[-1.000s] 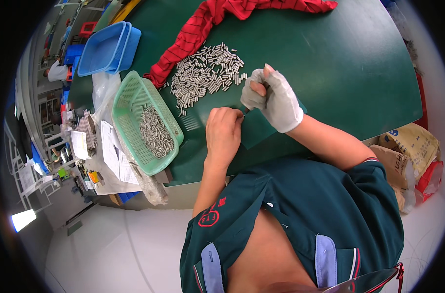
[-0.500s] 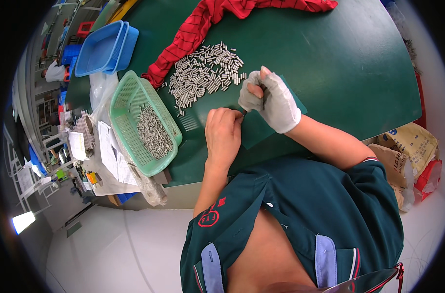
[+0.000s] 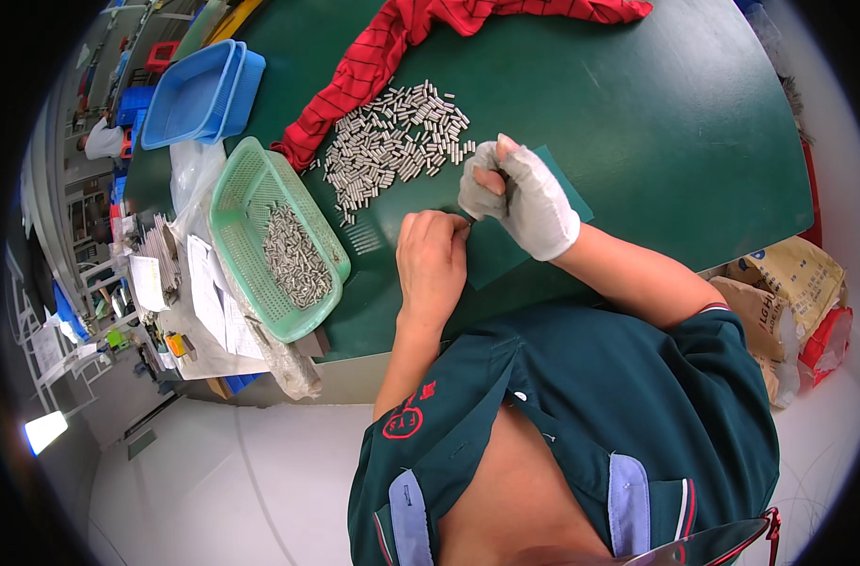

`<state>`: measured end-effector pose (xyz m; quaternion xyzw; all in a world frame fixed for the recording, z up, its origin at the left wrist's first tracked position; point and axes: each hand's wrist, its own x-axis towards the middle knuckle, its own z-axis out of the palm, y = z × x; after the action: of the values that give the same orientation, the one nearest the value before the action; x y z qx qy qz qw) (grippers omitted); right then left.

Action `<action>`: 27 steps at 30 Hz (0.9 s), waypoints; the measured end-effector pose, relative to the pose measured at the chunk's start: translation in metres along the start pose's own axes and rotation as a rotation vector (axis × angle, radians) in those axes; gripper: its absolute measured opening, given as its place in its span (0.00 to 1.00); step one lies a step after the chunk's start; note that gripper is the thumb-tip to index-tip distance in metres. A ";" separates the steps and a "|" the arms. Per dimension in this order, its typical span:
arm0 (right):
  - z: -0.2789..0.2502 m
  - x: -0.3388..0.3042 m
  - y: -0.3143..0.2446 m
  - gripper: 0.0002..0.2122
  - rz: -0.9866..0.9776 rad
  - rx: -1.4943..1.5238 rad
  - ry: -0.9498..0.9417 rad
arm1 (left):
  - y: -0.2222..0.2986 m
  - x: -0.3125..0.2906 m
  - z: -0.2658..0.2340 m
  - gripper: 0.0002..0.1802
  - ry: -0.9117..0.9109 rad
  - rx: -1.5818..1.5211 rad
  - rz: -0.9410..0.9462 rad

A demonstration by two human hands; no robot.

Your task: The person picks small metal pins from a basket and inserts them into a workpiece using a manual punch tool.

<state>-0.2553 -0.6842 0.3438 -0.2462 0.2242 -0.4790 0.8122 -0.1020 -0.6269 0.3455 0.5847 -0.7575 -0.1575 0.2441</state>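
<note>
Right of the green basket [image 3: 244, 209], the bare left hand [image 3: 434, 255] has curled fingers; I cannot tell whether they grasp anything; farther right of the basket, the white-gloved right hand [image 3: 524, 196] is clenched, its palm hidden; small metal pins [image 3: 296, 257] lie inside the basket; a loose metal pile [image 3: 383, 143] lies beyond it, rightward; past its far end are a red cloth [image 3: 362, 71] and, leftward, blue trays [image 3: 243, 91].

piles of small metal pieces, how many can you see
2: one loose pile on the dark green table beside the red cloth, another heap inside the light green basket. Others may be hidden.
</note>
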 end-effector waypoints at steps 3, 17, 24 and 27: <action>-0.002 -0.001 0.004 0.25 -0.011 -0.063 -0.019 | 0.000 -0.001 0.001 0.05 0.007 -0.006 0.002; 0.000 -0.008 0.013 0.25 -0.065 -0.218 -0.095 | -0.005 -0.009 0.005 0.06 0.106 -0.060 0.004; -0.001 -0.008 0.015 0.25 -0.078 -0.221 -0.095 | -0.007 -0.012 -0.014 0.06 0.119 -0.258 -0.016; 0.002 -0.010 0.013 0.26 -0.095 -0.236 -0.118 | -0.017 -0.022 -0.023 0.04 0.138 -0.876 -0.204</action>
<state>-0.2495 -0.6695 0.3390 -0.3779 0.2189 -0.4718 0.7660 -0.0709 -0.6091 0.3510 0.5071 -0.5396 -0.4471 0.5018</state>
